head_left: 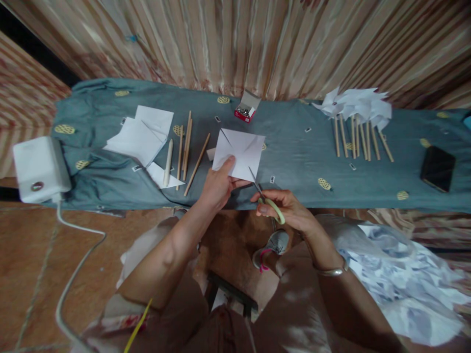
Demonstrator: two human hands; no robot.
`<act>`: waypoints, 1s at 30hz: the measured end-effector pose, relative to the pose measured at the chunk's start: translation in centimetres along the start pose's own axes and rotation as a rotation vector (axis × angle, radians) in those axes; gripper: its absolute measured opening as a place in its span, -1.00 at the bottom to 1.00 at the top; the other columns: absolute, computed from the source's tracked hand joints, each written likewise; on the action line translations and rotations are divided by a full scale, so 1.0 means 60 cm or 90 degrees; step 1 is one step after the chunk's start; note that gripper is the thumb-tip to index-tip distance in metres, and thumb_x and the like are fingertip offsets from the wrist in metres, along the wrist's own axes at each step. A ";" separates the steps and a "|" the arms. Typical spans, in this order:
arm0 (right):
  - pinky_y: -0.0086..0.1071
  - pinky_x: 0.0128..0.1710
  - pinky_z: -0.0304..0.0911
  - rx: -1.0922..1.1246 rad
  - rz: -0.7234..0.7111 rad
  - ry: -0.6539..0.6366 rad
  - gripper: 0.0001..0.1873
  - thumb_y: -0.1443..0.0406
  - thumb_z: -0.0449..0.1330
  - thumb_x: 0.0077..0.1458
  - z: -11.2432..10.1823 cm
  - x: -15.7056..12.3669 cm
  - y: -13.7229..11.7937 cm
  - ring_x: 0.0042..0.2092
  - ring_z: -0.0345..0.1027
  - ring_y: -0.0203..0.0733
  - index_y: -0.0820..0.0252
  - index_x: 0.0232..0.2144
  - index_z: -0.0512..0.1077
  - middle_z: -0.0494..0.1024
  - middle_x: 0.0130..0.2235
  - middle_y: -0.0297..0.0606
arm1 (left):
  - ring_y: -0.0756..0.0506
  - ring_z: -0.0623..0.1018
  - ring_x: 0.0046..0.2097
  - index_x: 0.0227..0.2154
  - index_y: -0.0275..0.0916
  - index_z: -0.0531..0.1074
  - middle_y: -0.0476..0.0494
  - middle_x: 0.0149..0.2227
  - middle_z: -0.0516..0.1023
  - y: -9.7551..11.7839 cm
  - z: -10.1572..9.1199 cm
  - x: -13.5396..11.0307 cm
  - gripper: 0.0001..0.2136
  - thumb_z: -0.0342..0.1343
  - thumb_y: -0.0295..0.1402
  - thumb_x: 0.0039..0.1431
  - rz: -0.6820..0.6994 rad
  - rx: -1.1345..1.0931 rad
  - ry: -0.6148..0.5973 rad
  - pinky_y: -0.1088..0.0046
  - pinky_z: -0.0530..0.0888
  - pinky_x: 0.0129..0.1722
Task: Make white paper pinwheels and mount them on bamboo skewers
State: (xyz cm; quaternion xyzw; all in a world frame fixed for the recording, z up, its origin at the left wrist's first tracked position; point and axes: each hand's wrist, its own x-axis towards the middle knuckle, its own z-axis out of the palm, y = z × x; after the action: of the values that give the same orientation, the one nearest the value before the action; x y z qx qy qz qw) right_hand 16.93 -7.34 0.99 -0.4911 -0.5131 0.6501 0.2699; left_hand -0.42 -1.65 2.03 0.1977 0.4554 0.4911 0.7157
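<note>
Bangle of silver metal [333,270] nearest, on the right wrist. Just ahead, right hand [290,211] curled shut through the pale green loops of small steel-bladed scissors [270,201], blade tips at the near right corner of a white creased paper square [241,152]. Left hand [219,186] beside it, pinching the square's near left edge, thumb on top, other fingers hidden beneath. Square itself at the front edge of the long table draped in grey-blue patterned cloth [294,147], one diagonal slit showing at its far left corner. Judged partway through: cutting in hand on this sheet, other corners hard to read. Left of it, loose plain wooden sticks [186,147] and a stack of white paper sheets [142,137], apparently uncut and unassembled. Further back, small red open box of metal pins [246,108]. Far right, a row of finished-looking white paper pinwheels on wooden sticks [358,105], so several seemingly done, more material waiting.
</note>
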 end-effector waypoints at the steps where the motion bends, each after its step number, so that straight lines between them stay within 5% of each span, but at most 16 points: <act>1: -0.47 -0.47 0.15 0.003 0.001 0.002 -0.59 0.01 0.37 -0.11 0.000 0.000 -0.001 -0.47 0.24 -0.37 0.21 -0.33 0.50 0.44 -0.50 -0.39 | -0.23 0.63 -0.14 -0.05 -0.35 0.46 -0.26 -0.25 0.64 0.000 0.000 0.000 -0.71 0.08 -0.33 0.21 0.000 0.000 0.001 0.14 0.55 -0.07; 21: -0.50 -0.51 0.18 0.043 0.026 0.019 -0.60 0.09 0.44 -0.20 0.002 0.002 -0.001 -0.52 0.21 -0.43 0.21 -0.35 0.53 0.39 -0.54 -0.46 | -0.22 0.64 -0.17 -0.06 -0.35 0.45 -0.25 -0.22 0.64 0.000 -0.001 0.002 -0.73 0.06 -0.37 0.23 -0.005 -0.009 -0.006 0.11 0.55 -0.07; 30: -0.51 -0.49 0.30 0.101 0.046 0.033 -0.63 0.15 0.47 -0.25 0.001 0.006 0.009 -0.50 0.34 -0.40 0.18 -0.36 0.55 0.52 -0.50 -0.41 | -0.25 0.62 -0.08 -0.02 -0.35 0.44 -0.30 -0.17 0.63 0.003 0.001 0.000 -0.69 0.11 -0.37 0.19 -0.017 -0.032 0.016 0.10 0.52 -0.02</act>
State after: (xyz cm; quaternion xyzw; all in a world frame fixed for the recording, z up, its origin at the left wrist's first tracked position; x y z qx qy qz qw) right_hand 16.84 -7.26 0.36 -0.5031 -0.4350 0.6848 0.2978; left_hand -0.43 -1.55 2.18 0.1678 0.4545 0.4952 0.7212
